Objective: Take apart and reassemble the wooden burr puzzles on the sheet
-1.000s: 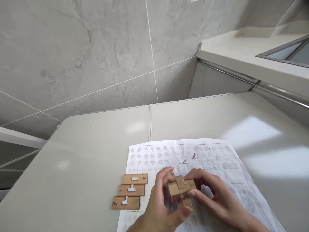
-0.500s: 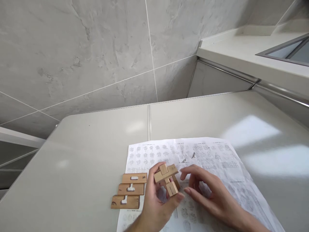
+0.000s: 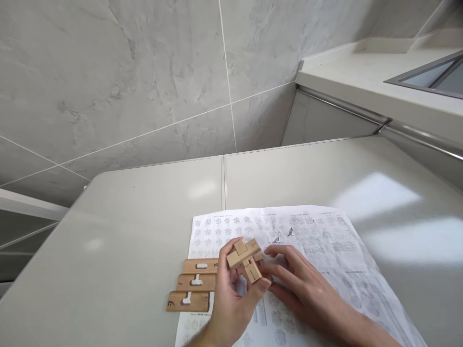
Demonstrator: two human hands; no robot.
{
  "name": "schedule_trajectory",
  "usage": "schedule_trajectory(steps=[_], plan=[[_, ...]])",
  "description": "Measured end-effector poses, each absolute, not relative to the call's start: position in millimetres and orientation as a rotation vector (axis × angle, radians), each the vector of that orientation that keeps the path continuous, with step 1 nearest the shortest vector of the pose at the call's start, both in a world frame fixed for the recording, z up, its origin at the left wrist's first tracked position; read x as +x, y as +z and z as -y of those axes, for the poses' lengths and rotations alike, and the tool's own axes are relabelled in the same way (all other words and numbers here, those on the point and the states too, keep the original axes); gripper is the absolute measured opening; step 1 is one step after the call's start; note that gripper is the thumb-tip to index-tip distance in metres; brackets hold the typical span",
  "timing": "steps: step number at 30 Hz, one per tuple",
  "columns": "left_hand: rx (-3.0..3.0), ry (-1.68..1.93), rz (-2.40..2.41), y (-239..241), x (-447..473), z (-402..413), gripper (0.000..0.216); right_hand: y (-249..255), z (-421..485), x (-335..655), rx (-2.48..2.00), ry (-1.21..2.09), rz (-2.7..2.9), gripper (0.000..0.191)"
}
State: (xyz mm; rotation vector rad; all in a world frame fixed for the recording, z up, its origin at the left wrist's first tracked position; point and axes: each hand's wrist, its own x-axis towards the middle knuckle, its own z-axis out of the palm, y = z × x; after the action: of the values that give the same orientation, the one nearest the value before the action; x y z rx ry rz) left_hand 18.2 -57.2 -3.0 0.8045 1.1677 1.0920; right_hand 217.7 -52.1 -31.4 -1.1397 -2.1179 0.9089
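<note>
My left hand (image 3: pixel 233 299) is closed around a partly assembled wooden burr puzzle (image 3: pixel 246 255), its thumb at the lower end and its fingers behind the left side. The puzzle is made of notched light-wood bars that cross one another. From the right, my right hand (image 3: pixel 311 289) reaches the puzzle's right side, its fingers bent and gripping there; the fingertips are partly hidden. Left of my left hand lie three flat wooden pieces with cut-out slots: one marked 2 (image 3: pixel 191 266), one marked 1 (image 3: pixel 186 283) and one marked 3 (image 3: pixel 175 302).
A large creased sheet of paper (image 3: pixel 325 260) with printed diagrams lies under both hands, with small tears near its top. The glossy table (image 3: pixel 144 231) has a seam at its middle. Beyond stand a grey tiled wall (image 3: pixel 162 72) and a white counter (image 3: pixel 354 72) at right.
My right hand has moved left onto the right side of the puzzle, its fingers closing there. My left hand has shifted slightly left and tilted the puzzle.
</note>
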Motion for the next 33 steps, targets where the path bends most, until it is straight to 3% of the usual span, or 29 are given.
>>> schedule_trajectory(steps=[7,13,33], plan=[[0.881,1.03,-1.131,-7.1,11.2,51.6,0.08,-19.0,41.9,227.9,-1.148,1.46,1.576,0.02],[0.914,1.002,-1.093,-3.7,13.2,51.6,0.079,-4.1,33.0,233.1,-0.894,1.96,1.087,0.048],[1.419,0.934,-0.954,-6.8,8.7,46.9,0.077,-9.1,27.5,244.9,-0.849,2.159,1.117,0.059]])
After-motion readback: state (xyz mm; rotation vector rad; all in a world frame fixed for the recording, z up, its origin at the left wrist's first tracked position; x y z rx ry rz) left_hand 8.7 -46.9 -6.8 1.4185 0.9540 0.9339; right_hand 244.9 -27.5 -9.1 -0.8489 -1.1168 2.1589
